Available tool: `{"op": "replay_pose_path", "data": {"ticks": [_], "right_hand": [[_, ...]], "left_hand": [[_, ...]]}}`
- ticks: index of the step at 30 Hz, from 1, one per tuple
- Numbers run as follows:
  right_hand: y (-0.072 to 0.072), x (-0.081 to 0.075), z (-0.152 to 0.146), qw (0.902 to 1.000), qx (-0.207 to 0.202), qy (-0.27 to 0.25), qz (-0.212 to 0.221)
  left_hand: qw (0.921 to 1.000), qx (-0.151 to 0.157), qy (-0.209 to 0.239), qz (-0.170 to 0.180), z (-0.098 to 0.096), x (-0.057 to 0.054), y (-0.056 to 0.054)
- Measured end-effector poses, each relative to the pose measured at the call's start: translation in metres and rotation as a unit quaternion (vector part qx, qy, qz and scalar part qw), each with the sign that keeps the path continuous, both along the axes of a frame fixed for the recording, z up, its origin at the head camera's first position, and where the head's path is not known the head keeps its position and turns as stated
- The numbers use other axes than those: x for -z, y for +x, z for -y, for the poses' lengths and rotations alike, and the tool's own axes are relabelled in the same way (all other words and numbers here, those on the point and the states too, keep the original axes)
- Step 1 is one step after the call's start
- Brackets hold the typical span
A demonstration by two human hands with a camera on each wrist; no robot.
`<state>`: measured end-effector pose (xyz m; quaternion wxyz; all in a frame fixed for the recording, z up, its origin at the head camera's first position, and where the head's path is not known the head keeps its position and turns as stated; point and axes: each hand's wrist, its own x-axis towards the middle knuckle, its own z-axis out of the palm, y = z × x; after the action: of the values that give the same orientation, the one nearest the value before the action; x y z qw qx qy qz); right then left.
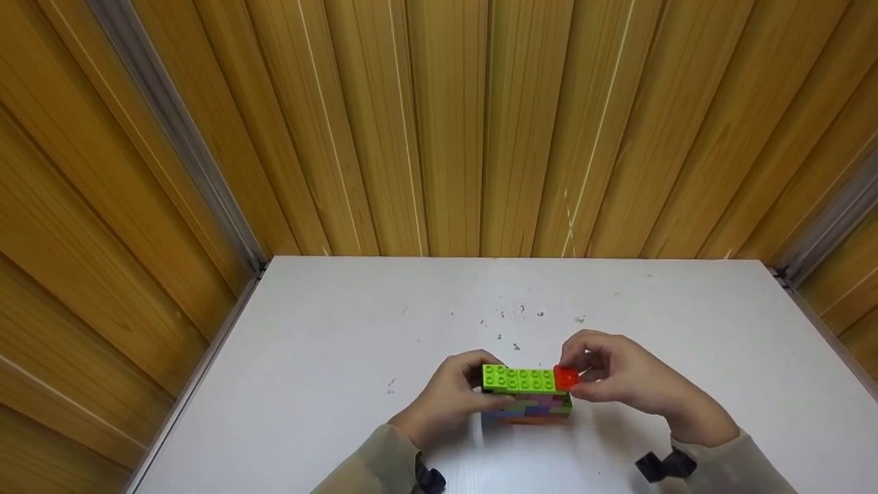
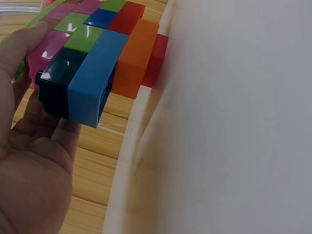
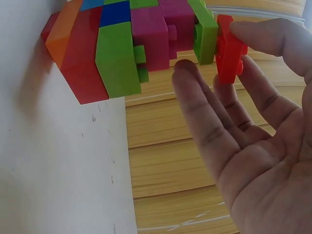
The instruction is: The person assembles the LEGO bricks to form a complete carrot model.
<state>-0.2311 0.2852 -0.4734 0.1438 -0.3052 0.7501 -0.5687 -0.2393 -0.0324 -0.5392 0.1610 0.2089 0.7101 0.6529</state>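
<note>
A wall of stacked toy building bricks (image 2: pixel 100 48) in orange, blue, red, green, pink and black stands on the table, topped by a long lime-green row of studs (image 1: pixel 518 379). My left hand (image 1: pixel 456 387) grips its left end near the top, thumb along the near side and fingers behind. My right hand (image 1: pixel 617 367) pinches a small red brick (image 3: pixel 227 51) between thumb and fingers, right at the right end of the lime-green top. In the right wrist view, the red brick sits beside the green top piece (image 3: pixel 206 36), and lower bricks show bare studs below it.
The white table (image 1: pixel 329 329) carries small dark scuff marks beyond the bricks. Wood-patterned panels (image 1: pixel 446 123) rise behind the table's far edge and on both sides. A black strap piece (image 1: pixel 665 466) sits at the right wrist.
</note>
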Motion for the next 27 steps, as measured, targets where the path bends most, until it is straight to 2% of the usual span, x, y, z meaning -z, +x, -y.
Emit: {"op": "replay_pose_path", "data": {"ticks": [10, 21, 27], "right_hand": [[0.004, 0.000, 0.008, 0.9986, 0.029, 0.013, 0.042], [0.003, 0.004, 0.011, 0.9971, 0.067, 0.019, 0.030], [0.003, 0.006, 0.014, 0.9968, 0.073, 0.021, 0.025]], "left_hand": [[0.9998, 0.007, 0.002, -0.016, 0.001, 0.003, -0.001], [0.9998, 0.007, -0.003, -0.017, -0.001, 0.002, -0.001], [0.9998, 0.004, -0.003, -0.017, -0.001, 0.002, 0.000]]}}
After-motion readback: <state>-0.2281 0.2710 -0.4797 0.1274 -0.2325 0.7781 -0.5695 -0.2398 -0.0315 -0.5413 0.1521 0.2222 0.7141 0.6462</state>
